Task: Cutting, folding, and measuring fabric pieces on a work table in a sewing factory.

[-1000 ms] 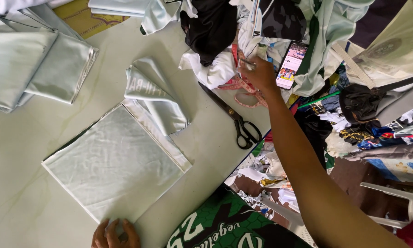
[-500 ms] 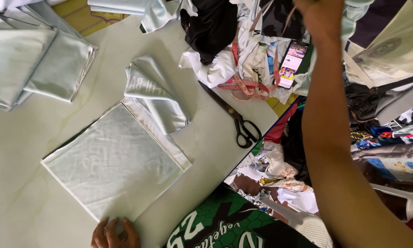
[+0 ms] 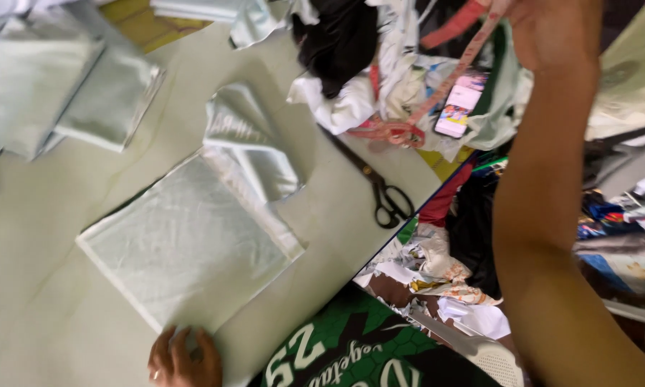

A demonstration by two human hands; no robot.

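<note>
A pink measuring tape [image 3: 448, 82] is held up at the top of the view by the right hand [image 3: 552, 32]. The tape runs down slanting from the hand to a small heap of its own loops, which lies on the pile of clothes [image 3: 358, 64] at the far edge of the table [image 3: 36, 236]. The fingers of this hand are closed around the upper end of the tape, and the forearm is stretched up from the lower right corner of the view. The fingertips themselves are cut off by the upper edge.

A phone [image 3: 460, 102] with a lit screen is seen just beside the tape, on the same pile. Black scissors [image 3: 376, 185] are laid on the table below the heap of tape, near the table's edge.

The left hand [image 3: 183, 358] is placed at the bottom of the view, with the fingers spread flat on the near corner of a folded pale green cloth [image 3: 186, 251]. A ring is worn on one finger. Nothing is gripped by it; the cloth is only pressed down.
</note>
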